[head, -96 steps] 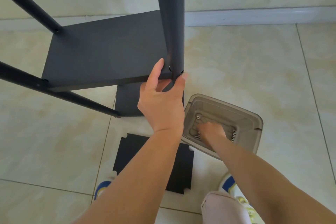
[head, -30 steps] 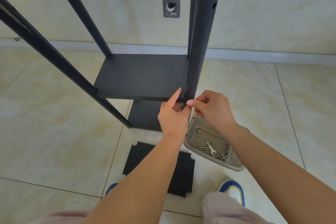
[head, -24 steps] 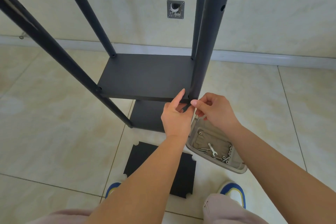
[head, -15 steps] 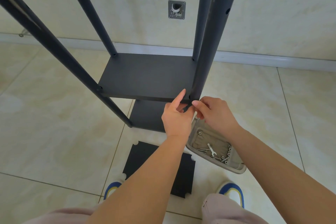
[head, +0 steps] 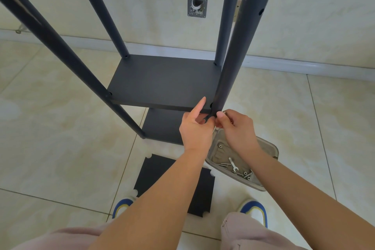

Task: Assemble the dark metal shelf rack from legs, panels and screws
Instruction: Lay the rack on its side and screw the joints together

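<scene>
Left hand grip: thumb raised over front edge of flat dark metal shelf panel, fingers curled beneath corner, steadying it against near right round dark metal leg. Right hand grip: fingertips pinched at joint just right of leg; screw itself hidden. Moments earlier right hand was down in grey plastic parts tray below leg; now up at corner hole. Judgement: screw fetched, being started by hand; tightening not yet done. Spare dark panel on floor, below leg.
</scene>
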